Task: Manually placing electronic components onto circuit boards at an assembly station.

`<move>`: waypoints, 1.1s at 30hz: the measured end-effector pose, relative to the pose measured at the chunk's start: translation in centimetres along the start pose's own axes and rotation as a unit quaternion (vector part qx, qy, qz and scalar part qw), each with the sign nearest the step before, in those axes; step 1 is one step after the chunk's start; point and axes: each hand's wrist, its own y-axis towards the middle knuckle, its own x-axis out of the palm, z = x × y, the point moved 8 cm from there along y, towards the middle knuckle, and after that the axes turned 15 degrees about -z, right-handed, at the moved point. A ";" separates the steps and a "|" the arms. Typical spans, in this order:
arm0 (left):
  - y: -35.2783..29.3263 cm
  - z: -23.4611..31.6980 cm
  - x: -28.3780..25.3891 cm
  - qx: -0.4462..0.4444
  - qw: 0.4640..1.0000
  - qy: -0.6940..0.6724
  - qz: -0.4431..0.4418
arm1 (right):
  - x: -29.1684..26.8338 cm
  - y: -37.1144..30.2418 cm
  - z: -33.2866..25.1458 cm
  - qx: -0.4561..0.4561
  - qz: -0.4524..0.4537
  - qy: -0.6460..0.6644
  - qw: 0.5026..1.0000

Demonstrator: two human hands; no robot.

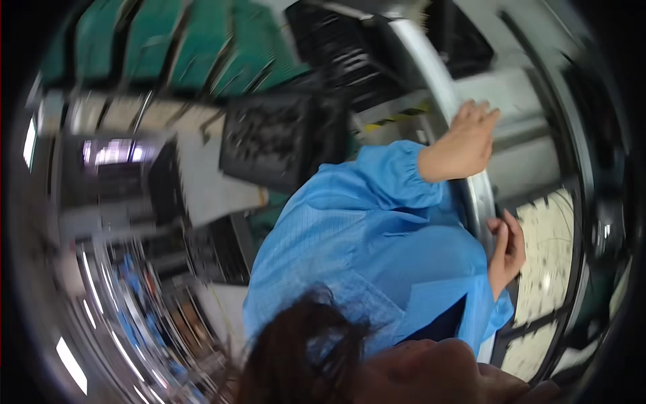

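Observation:
My left hand (461, 143), in a blue sleeve, lies across a long curved-looking silvery metal rail (431, 64). Its fingers point away from me, slightly apart and bent; motion smears them, and nothing shows in the hand. Nearer to me, my right hand (508, 250) is at the near end of the same rail. Its fingers are loosely bent and apart, with fingertips at the rail's edge, and I see no object in them. The palm sides are partly hidden.
Beyond the rail, a pale perforated panel (546, 256) sits in a dark frame. A black bin (264, 138) with small dark pieces stands to the left. Black crates (350, 60) and green racks (151, 44) are at the back. Yellow-black tape (397, 116) marks an edge.

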 end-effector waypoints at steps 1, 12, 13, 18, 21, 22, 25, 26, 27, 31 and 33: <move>-3.1 -1.9 -3.9 -0.038 0.994 0.064 0.086 | 0.9 0.7 0.5 -0.022 -0.042 0.023 0.999; -56.4 -23.1 -17.0 -0.782 0.481 0.043 0.394 | 10.3 3.8 1.5 -0.040 -0.246 0.035 0.968; -58.3 -25.9 -15.5 -0.737 0.534 -0.011 0.414 | 10.6 3.9 1.7 -0.046 -0.252 0.031 0.966; -54.5 -25.0 -15.1 -0.679 0.577 0.017 0.453 | 10.0 4.1 3.0 -0.034 -0.233 0.008 0.972; -54.8 -25.1 -15.8 -0.693 0.580 0.024 0.428 | 10.1 4.2 2.9 -0.044 -0.229 -0.010 0.972; -55.0 -25.2 -15.5 -0.693 0.579 0.021 0.429 | 10.1 4.2 2.9 -0.047 -0.229 -0.012 0.972; -56.4 -25.4 -15.8 -0.635 0.593 0.095 0.487 | 10.3 4.5 3.0 -0.051 -0.237 -0.023 0.970; -58.2 -25.7 -16.0 -0.597 0.600 0.119 0.519 | 10.6 4.7 2.9 -0.051 -0.250 -0.030 0.967; -54.7 -23.5 -17.3 -0.499 0.634 0.126 0.577 | 10.2 4.6 3.2 -0.038 -0.235 -0.042 0.970; -53.6 -24.3 -18.9 -0.177 0.605 -0.271 0.727 | 10.9 5.0 2.3 -0.027 -0.246 -0.042 0.968; -51.6 -22.5 -20.1 -0.126 0.580 -0.299 0.747 | 12.2 5.6 2.0 -0.033 -0.279 -0.012 0.960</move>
